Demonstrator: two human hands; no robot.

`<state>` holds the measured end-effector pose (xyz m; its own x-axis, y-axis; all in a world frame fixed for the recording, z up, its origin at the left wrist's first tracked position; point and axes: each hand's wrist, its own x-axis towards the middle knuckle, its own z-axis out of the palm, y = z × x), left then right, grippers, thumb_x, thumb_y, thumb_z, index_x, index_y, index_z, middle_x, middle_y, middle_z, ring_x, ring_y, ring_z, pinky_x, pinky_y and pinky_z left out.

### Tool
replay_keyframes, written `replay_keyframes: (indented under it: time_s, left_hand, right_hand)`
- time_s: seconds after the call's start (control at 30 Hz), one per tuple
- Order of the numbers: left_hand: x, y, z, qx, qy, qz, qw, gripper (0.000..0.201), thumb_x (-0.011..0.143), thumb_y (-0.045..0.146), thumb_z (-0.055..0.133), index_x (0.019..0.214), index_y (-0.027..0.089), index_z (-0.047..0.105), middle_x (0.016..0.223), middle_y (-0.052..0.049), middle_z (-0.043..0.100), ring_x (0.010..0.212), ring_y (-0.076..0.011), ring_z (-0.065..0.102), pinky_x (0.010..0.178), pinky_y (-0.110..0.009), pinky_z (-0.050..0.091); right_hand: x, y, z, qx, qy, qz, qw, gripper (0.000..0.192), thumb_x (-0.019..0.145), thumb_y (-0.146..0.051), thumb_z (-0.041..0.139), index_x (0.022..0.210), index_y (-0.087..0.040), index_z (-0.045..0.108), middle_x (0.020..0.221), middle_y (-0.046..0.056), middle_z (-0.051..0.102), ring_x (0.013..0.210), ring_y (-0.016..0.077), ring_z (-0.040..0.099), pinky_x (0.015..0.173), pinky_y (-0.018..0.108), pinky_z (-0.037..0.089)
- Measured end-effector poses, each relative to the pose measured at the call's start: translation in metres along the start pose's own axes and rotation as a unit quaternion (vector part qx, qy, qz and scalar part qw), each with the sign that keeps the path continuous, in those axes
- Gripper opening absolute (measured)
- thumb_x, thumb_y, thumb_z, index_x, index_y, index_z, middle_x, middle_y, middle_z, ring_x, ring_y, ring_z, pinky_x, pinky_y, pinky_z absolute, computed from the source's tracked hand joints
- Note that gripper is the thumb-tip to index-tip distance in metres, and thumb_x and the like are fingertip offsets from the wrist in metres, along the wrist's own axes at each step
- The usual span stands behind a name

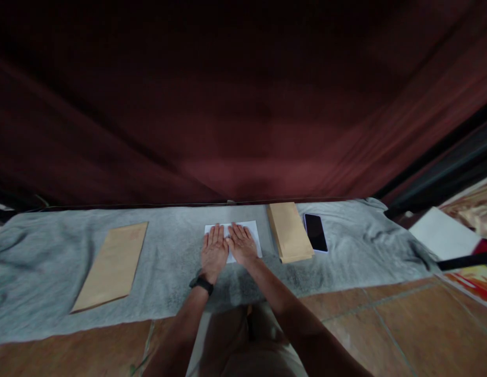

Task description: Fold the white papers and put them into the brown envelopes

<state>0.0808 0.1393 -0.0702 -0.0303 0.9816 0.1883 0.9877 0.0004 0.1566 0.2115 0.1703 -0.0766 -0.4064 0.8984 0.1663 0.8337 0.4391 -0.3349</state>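
A white sheet of paper point(251, 226) lies on the grey cloth in front of me, partly covered by both hands. My left hand point(214, 251) rests flat on its left part, fingers stretched out and pointing away from me. My right hand point(241, 245) presses flat on the middle and right of the paper, fingers extended, its thumb close against the left hand. Whether the sheet is folded under the palms I cannot tell. Just right of it sits a stack of brown paper envelopes point(291, 230).
A grey cloth point(176, 251) covers the long surface. Another brown envelope point(112, 264) lies on the left. A dark-screened phone point(316, 232) is beside the stack. Dark red fabric point(251, 131) hangs behind. A white sheet-like item point(445, 233) stands at far right, above tiled floor point(384, 319).
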Motion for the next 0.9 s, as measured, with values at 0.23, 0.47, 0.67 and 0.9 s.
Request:
replay_keyframes:
  time_s: [0.23, 0.47, 0.67, 0.9]
  left_hand:
    - [-0.005, -0.018, -0.002, -0.022, 0.029, -0.053, 0.998, 0.063, 0.102, 0.030, 0.026, 0.157, 0.003, 0.037, 0.163, -0.020, 0.039, 0.155, -0.0286, 0.032, 0.127, -0.051, 0.023]
    - [-0.013, -0.035, -0.007, -0.026, 0.049, -0.061, 0.997, 0.063, 0.103, 0.034, 0.026, 0.158, 0.006, 0.037, 0.163, -0.017, 0.042, 0.154, -0.0295, 0.034, 0.128, -0.051, 0.022]
    - [-0.018, -0.037, -0.012, -0.020, 0.088, -0.089, 0.992, 0.064, 0.103, 0.034, 0.026, 0.156, 0.001, 0.039, 0.161, -0.023, 0.041, 0.154, -0.0346, 0.033, 0.126, -0.058, 0.023]
    - [-0.008, 0.017, -0.009, -0.044, 0.046, 0.031, 0.997, 0.060, 0.103, 0.029, 0.028, 0.158, 0.006, 0.037, 0.165, -0.017, 0.038, 0.158, -0.0286, 0.025, 0.128, -0.052, 0.023]
  right_hand:
    - [-0.005, 0.011, 0.000, -0.036, 0.040, 0.026, 0.998, 0.053, 0.109, -0.039, 0.042, 0.157, -0.016, 0.044, 0.165, 0.011, 0.037, 0.152, 0.0249, 0.037, 0.127, 0.045, 0.023]
    - [-0.019, 0.037, -0.009, -0.054, 0.076, 0.040, 0.995, 0.054, 0.108, -0.036, 0.042, 0.157, -0.011, 0.043, 0.163, 0.014, 0.040, 0.151, 0.0271, 0.039, 0.126, 0.047, 0.025]
    - [-0.028, 0.046, -0.010, -0.054, 0.087, 0.062, 0.993, 0.055, 0.108, -0.035, 0.041, 0.157, -0.010, 0.043, 0.161, 0.016, 0.043, 0.149, 0.0286, 0.042, 0.124, 0.049, 0.027]
    - [-0.029, 0.043, -0.013, -0.053, 0.090, 0.059, 0.993, 0.056, 0.108, -0.035, 0.040, 0.156, -0.007, 0.043, 0.162, 0.015, 0.042, 0.149, 0.0306, 0.041, 0.124, 0.049, 0.026]
